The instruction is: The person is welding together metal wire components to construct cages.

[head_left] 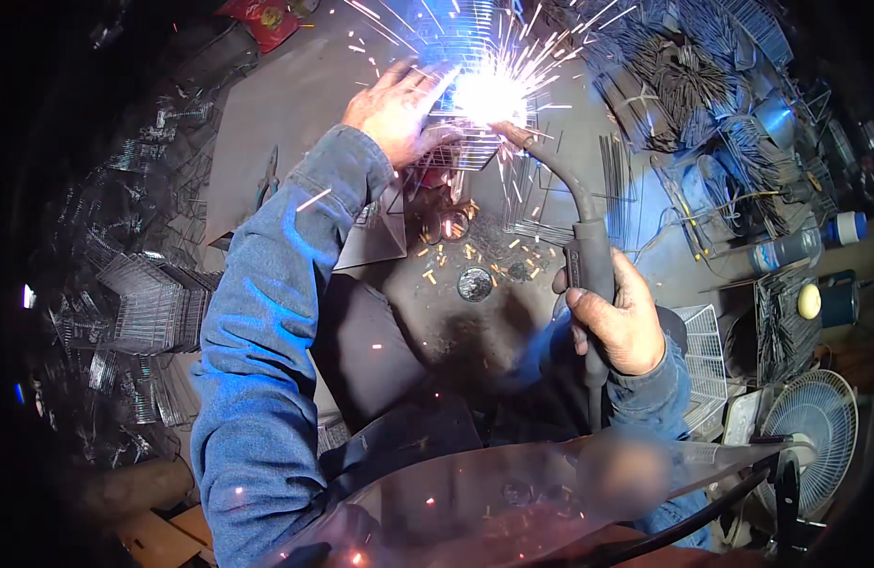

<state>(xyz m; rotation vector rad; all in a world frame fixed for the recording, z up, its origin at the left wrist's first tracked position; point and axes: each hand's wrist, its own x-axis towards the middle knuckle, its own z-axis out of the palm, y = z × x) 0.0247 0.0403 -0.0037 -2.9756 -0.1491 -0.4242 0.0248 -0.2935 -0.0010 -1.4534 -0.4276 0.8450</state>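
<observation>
Wire grid (460, 151) lies under the flat, open left hand (397, 112); right hand (618, 317) grips the welding torch (581, 227)

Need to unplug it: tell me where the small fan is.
In the head view, the small white fan stands at the lower right edge, beyond the right hand holding the welding torch, just below the yellow-topped container.

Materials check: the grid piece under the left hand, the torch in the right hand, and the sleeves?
Wire grid: looks like thin bare steel wire, grey and shiny; it throws sparks at the weld point under the left hand.
Welding torch: dark curved metal neck and a black handle, probably plastic or rubber, gripped by the right hand.
Sleeves: blue woven cloth, denim-like, seams showing.
</observation>
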